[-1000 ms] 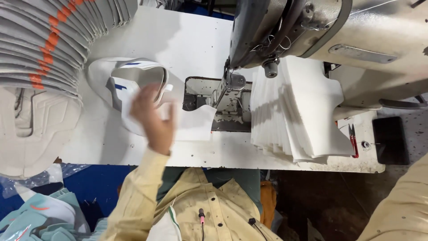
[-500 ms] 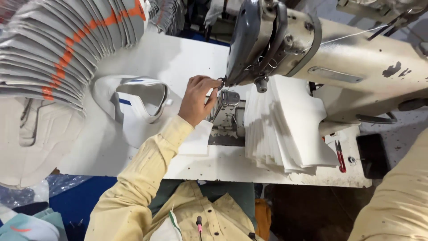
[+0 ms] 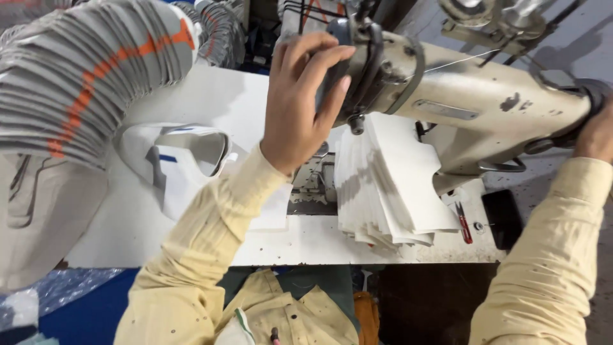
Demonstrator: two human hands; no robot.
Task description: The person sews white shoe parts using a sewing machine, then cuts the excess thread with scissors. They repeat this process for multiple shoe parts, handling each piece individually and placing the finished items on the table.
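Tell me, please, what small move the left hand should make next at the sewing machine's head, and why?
Probably bring the left hand back down to the white piece by the needle plate: it is raised at the machine head, the right hand rests at the wheel end, and nothing holds that piece.

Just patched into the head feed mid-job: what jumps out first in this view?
The left hand is raised at top centre, fingers on the head of the cream sewing machine; the right hand rests at the machine's far right end. A fanned stack of white cut pieces lies under the machine arm on the white table. At upper left, a big curved bundle of grey pieces with an orange stripe fills the corner.
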